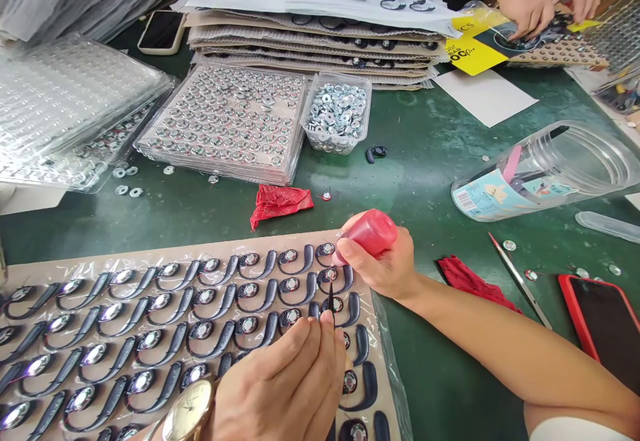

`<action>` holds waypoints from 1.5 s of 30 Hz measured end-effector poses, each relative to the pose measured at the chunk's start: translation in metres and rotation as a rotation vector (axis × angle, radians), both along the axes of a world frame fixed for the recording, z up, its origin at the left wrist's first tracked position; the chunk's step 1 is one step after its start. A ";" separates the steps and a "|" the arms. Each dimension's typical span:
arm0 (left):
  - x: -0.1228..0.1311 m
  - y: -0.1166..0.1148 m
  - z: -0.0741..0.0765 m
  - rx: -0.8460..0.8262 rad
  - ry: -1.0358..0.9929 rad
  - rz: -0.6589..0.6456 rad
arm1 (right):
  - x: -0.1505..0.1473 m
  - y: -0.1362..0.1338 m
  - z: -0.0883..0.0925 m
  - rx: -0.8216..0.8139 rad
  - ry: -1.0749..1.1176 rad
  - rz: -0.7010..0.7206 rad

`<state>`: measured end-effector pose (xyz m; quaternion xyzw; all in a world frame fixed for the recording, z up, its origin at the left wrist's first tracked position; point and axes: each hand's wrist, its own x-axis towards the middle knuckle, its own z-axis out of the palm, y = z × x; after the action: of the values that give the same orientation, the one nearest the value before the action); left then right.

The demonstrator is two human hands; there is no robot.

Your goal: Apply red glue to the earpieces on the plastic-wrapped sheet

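Observation:
My right hand [385, 268] is closed around a small red squeeze bottle [373, 231], its nozzle tilted down to the left over the top right of a cardboard sheet [150, 251]. My left hand [295, 368], with a watch on the wrist, grips a slim dark pointed tool that looks like tweezers [331, 296]. The tool's tip is close to a round speaker [327, 275] in a black ear-hook shell, just below the nozzle. Rows of such ear-hook shells [260, 294] with round silver speakers lie on the sheet under clear film. My left hand hides some of them.
Beyond the sheet stand a tray of speakers [225, 118], a tub of metal discs [345, 144] and stacked cardboard layers [310, 41]. At right are a clear jar [500, 188], a metal tool [520, 281] and a red-cased phone [605, 321]. Another person's hands [530, 11] work behind.

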<state>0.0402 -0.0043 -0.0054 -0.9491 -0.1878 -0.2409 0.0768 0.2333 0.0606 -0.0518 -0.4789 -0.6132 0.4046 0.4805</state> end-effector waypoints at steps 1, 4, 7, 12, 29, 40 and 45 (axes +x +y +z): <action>0.000 0.000 0.000 0.007 -0.006 0.000 | 0.000 0.000 0.000 -0.007 0.009 0.006; 0.001 0.001 -0.002 0.028 -0.028 0.008 | 0.000 0.000 0.001 -0.014 -0.011 0.006; 0.000 0.000 -0.004 0.014 -0.042 0.019 | 0.001 0.001 0.008 -0.009 -0.085 -0.026; -0.004 -0.002 -0.007 -0.071 -0.081 0.046 | 0.004 0.003 0.015 0.000 -0.078 -0.037; -0.015 0.013 0.005 -0.378 -0.161 0.075 | 0.005 0.000 0.015 -0.022 -0.059 0.010; -0.016 0.034 0.011 -0.571 -0.366 0.210 | 0.001 -0.005 0.009 -0.038 0.073 0.045; -0.020 0.031 0.009 -0.566 -0.362 0.174 | 0.003 0.012 0.025 0.039 0.154 0.006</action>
<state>0.0199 0.0263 0.0033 -0.8551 -0.3381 -0.3361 -0.2037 0.2359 0.0723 -0.0269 -0.4352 -0.5836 0.4295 0.5344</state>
